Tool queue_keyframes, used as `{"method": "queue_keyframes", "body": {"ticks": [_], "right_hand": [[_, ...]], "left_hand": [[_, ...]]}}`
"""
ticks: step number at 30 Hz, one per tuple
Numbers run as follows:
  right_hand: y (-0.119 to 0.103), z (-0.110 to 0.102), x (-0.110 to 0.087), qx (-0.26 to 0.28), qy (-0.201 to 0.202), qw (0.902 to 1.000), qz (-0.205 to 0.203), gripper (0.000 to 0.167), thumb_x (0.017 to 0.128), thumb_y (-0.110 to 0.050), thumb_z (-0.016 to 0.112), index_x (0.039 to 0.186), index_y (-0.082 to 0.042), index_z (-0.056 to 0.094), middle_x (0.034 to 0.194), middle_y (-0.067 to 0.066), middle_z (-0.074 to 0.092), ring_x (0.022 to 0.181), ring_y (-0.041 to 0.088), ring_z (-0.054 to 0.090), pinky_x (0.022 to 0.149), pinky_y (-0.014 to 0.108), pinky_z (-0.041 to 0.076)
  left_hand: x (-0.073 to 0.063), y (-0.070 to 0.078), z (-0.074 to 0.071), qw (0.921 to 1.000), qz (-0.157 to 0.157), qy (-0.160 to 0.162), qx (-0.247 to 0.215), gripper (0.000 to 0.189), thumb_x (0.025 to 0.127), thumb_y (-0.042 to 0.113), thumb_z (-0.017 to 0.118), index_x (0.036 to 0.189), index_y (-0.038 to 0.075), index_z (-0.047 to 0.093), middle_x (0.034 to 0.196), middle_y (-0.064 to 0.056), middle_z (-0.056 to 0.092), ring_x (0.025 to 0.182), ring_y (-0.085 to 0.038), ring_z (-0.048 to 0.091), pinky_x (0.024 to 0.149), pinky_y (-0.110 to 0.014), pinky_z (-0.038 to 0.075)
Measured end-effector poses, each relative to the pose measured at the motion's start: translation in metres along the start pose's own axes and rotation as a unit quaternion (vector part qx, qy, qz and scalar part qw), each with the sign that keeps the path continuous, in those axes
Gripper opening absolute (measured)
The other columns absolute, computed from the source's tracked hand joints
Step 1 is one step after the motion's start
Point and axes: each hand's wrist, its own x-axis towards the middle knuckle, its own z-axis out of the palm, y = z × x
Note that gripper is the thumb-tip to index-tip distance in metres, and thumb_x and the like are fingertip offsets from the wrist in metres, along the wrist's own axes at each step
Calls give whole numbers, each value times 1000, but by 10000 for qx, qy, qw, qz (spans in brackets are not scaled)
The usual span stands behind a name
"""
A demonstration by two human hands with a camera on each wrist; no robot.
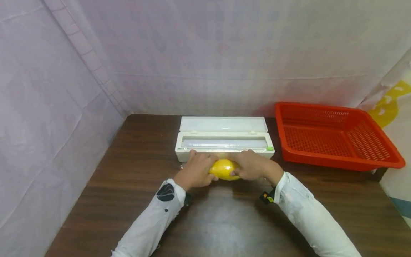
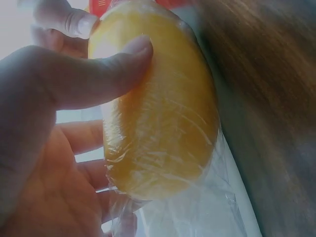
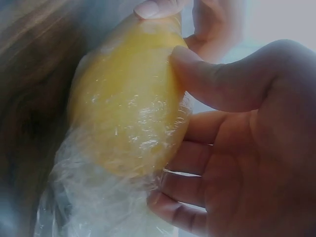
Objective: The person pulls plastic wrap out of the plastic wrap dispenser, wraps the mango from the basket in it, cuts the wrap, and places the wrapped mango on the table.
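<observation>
A smooth yellow mango-shaped fruit (image 1: pixel 224 169), wrapped in clear cling film (image 3: pixel 98 197), is held between both hands in front of the white film dispenser (image 1: pixel 224 143). My left hand (image 1: pixel 198 168) grips one end, its thumb pressed on the film-covered skin and its fingers behind the fruit. At the other end my right hand (image 1: pixel 252 165) holds it the same way, thumb on top and fingers curled behind. In both wrist views, loose crumpled film trails beyond the fruit's end. The dispenser's lid (image 1: pixel 223 124) stands open, showing the film roll (image 1: pixel 224 143) inside.
A red perforated plastic basket (image 1: pixel 337 162) sits at the table's right back corner, beside the dispenser. The dark wooden table (image 1: pixel 135 200) meets pale sheeting (image 1: pixel 224 71) at its back and left sides.
</observation>
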Motion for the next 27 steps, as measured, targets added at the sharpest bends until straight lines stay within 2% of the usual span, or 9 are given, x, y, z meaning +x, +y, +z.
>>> {"method": "queue_keyframes", "body": {"ticks": [5,10,12,15,19,22,27], "right_hand": [[5,7,-2,198,261,9993,-175,46,92,-30,73,133,-17,59,88,-7,60,78,14,54,76,34,47],[10,18,-6,403,856,9953,-200,51,89,-33,77,136,-20,61,92,-7,63,81,14,56,80,34,49],[10,21,-9,328,1170,9924,-213,50,88,-31,78,134,-19,63,96,-6,66,84,15,59,82,36,51],[5,24,-13,-107,1916,9808,-351,51,83,-28,83,128,-13,66,109,0,72,93,20,65,88,41,55],[-4,29,-19,-996,2833,9502,-832,58,76,-29,89,125,-10,66,122,9,69,108,29,65,91,47,54],[-8,38,-20,-1599,2904,9371,-1093,71,71,-34,91,131,-14,61,127,10,64,114,32,59,91,49,50],[-4,51,-17,-2368,2717,9278,-966,91,61,-36,97,139,-17,54,125,10,58,114,33,54,91,48,47]], "left_hand": [[-1,-2,2,10000,8,-61,-57,58,81,38,83,130,19,61,115,0,70,98,-19,62,86,-41,37],[-1,-4,3,9998,-82,-182,-46,61,84,39,81,136,19,58,128,-4,68,111,-23,62,92,-45,37],[-1,-4,3,9997,-96,-200,-41,63,84,39,80,139,19,57,131,-5,67,114,-24,62,93,-46,37],[0,-5,3,9997,-88,-219,-107,63,85,41,79,140,19,57,132,-5,67,115,-24,61,93,-46,38],[1,-6,1,9989,-119,-307,-320,61,88,42,76,141,20,57,131,-3,67,113,-21,61,95,-48,38],[1,-7,-1,9980,-153,-418,-437,61,90,44,73,143,21,55,133,-2,66,114,-18,60,98,-50,38],[1,-8,-4,9974,-129,-561,-442,63,91,47,70,146,22,52,135,-1,65,114,-17,60,101,-52,38]]}}
